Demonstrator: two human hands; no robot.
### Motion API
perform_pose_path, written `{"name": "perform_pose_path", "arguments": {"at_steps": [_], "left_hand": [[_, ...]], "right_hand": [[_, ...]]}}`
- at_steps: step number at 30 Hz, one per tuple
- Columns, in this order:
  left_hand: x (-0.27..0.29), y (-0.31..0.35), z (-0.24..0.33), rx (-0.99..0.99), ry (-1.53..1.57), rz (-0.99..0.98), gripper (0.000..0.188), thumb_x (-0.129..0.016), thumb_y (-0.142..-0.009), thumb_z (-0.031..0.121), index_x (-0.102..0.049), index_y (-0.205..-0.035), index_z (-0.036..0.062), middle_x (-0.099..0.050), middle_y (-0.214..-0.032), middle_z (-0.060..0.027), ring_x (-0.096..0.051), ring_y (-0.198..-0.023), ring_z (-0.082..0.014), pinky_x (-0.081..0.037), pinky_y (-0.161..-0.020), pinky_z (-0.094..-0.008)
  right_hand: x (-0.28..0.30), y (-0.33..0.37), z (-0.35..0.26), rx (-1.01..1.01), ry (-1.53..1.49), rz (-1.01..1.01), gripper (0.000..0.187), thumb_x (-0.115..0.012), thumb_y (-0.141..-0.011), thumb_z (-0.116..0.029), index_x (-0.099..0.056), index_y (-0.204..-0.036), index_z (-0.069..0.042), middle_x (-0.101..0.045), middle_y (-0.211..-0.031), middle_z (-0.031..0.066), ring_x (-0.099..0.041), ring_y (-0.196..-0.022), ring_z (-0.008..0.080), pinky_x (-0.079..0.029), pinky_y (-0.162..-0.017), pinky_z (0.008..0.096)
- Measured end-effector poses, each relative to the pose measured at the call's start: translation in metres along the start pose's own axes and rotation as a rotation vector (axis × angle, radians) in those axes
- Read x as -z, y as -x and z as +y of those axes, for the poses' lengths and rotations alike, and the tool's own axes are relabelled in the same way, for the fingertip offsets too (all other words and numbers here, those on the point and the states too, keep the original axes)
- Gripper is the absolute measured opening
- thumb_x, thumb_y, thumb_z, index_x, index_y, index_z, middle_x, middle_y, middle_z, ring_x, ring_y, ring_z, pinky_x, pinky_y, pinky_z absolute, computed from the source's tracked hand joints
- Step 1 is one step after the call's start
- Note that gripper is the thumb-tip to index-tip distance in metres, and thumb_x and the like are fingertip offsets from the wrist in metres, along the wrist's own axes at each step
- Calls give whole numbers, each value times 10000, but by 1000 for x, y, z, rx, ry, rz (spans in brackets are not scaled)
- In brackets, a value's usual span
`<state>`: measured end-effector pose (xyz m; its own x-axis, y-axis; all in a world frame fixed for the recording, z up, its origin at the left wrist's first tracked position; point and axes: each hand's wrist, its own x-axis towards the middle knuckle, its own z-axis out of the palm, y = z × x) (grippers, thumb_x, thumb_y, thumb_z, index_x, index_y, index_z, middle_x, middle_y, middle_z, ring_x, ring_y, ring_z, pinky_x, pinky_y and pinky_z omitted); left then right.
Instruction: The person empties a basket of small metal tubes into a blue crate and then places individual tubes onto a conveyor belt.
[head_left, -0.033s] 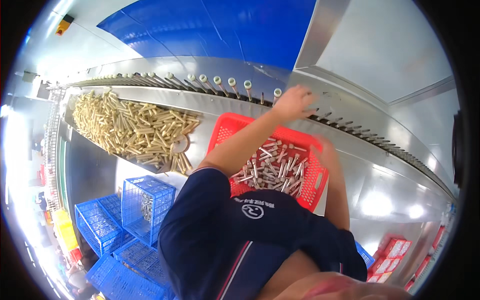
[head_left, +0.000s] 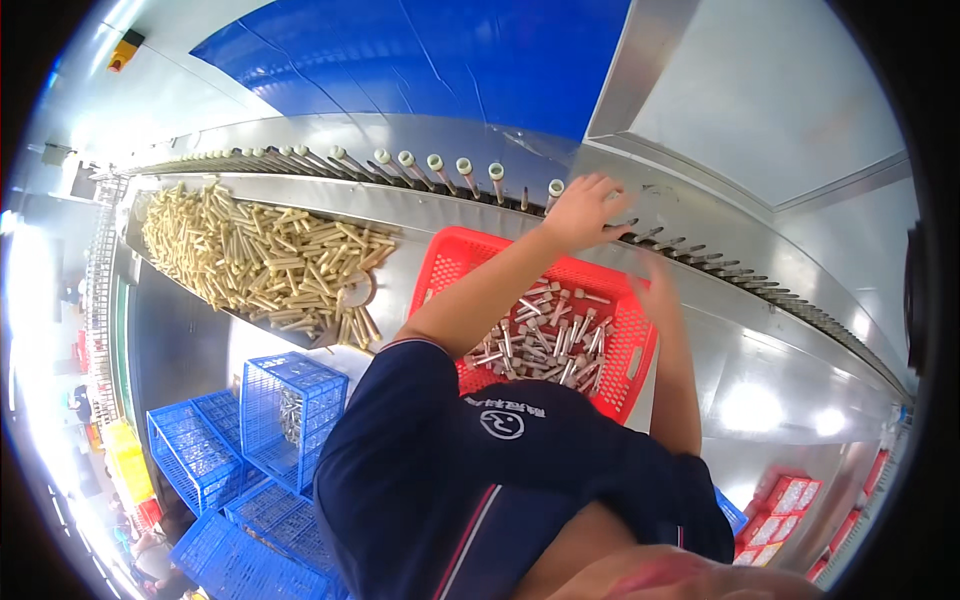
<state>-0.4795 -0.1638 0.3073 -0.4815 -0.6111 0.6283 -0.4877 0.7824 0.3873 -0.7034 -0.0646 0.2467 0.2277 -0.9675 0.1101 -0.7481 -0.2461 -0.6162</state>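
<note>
My left hand (head_left: pixel 586 213) is at the row of upright metal pins (head_left: pixel 524 198), its fingers bent and closed; whatever they hold is hidden. Just left of it stands a pin topped by a pale ring-ended tube (head_left: pixel 556 188). Over the right part of a red plastic basket (head_left: pixel 440 262) is my right hand (head_left: pixel 657 292), its fingers smeared by motion. Many slim silvery tubes with wider pinkish-brown ends (head_left: pixel 545 335) lie loose in that basket.
A metal trough at left holds a heap of gold-coloured tubes (head_left: pixel 265 250), with a round disc (head_left: pixel 357 290) at its near end. Blue crates (head_left: pixel 295 400) are stacked lower left; red trays (head_left: pixel 780 515) stand lower right. A metal ledge (head_left: pixel 440 205) runs along the pin row.
My right hand has risen slightly toward the pin row. My left hand stays at almost the same spot, its fingers shifted a little.
</note>
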Motion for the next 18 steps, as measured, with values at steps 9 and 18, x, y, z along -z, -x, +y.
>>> {"name": "perform_pose_path", "arguments": {"at_steps": [9, 18], "left_hand": [[-49, 7, -51, 76, 108, -11, 303, -748, -668, 313, -624, -643, 38, -570, -579, -98, -575, -550, -292, -466, -508, -364], [37, -99, 55, -70, 305, 92, 290, -725, -661, 299, -585, -643, 46, -510, -571, -97, -520, -525, -283, -425, -487, -354]], "right_hand": [[11, -120, -9, 54, -166, -193, 367, -678, -680, -51, -621, -1043, -53, -558, -722, 91, -532, -693, 205, -426, -644, 338], [148, -88, -78, 198, -190, 141, 392, -699, -703, -19, -625, -1085, -65, -564, -703, 1, -524, -655, 70, -432, -560, 238]]}}
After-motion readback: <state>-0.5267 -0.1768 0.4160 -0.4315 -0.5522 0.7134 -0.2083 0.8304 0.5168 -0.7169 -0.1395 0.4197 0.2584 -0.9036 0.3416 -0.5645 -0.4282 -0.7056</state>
